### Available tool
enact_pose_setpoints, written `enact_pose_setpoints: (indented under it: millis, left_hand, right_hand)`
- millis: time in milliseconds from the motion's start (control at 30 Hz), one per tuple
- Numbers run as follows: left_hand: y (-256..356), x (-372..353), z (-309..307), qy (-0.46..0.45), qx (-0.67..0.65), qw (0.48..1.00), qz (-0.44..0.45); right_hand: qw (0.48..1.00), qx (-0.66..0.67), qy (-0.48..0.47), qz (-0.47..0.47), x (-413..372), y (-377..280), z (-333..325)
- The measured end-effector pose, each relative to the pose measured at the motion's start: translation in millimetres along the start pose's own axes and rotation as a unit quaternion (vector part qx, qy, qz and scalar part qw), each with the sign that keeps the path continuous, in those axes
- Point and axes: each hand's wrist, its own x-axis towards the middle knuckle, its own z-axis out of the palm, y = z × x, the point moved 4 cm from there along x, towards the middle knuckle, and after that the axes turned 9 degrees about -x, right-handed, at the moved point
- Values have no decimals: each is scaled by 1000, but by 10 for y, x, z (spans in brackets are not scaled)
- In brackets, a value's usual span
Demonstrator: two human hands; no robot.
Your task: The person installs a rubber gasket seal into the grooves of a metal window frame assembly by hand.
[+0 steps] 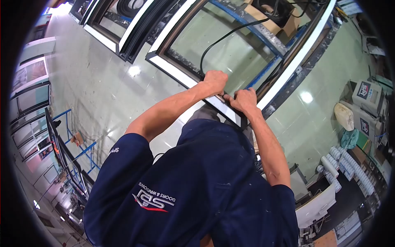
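Observation:
A window or door frame, white-faced with dark edges, lies in front of my body. My left hand is closed in a fist over its near bar; what the fingers hold is hidden. Close by on the right, my right hand has its fingers bent and pressed together at the inner edge of that bar. A small dark thing shows at its fingertips, too small to name. A thin black cord, like a rubber gasket strip, curves across the frame's opening and meets the near bar beside my left hand.
A blue support stands under the frame. A cardboard box with black coiled material is at the top. Another frame lies at upper left. Rolls, boxes and a white sack are on the right.

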Motion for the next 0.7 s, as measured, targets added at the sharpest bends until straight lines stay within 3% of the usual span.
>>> enact_pose_setpoints:
  millis: [100, 133, 167, 267, 400, 500, 700]
  left_hand:
    - [104, 3, 63, 19, 112, 991, 73]
    - [130, 10, 80, -41, 66, 996, 47]
    - [127, 14, 133, -42, 22, 997, 53]
    - [138, 7, 294, -45, -71, 995, 61]
    - [343, -36, 389, -31, -109, 993, 23]
    - [442, 13, 475, -82, -118, 990, -15]
    - [639, -73, 534, -58, -80, 994, -42]
  right_hand:
    - [993, -92, 5, -77, 6, 244, -93]
    - [983, -149, 26, -102, -11, 388, -165]
    - [970, -202, 44, -131, -30, 512, -218]
    - [966, -177, 83, -169, -52, 773, -460]
    - [966, -188, -29, -175, 68, 655, -530]
    - [968, -136, -88, -191, 216, 731, -453]
    - [944, -140, -166, -250, 326, 635, -482]
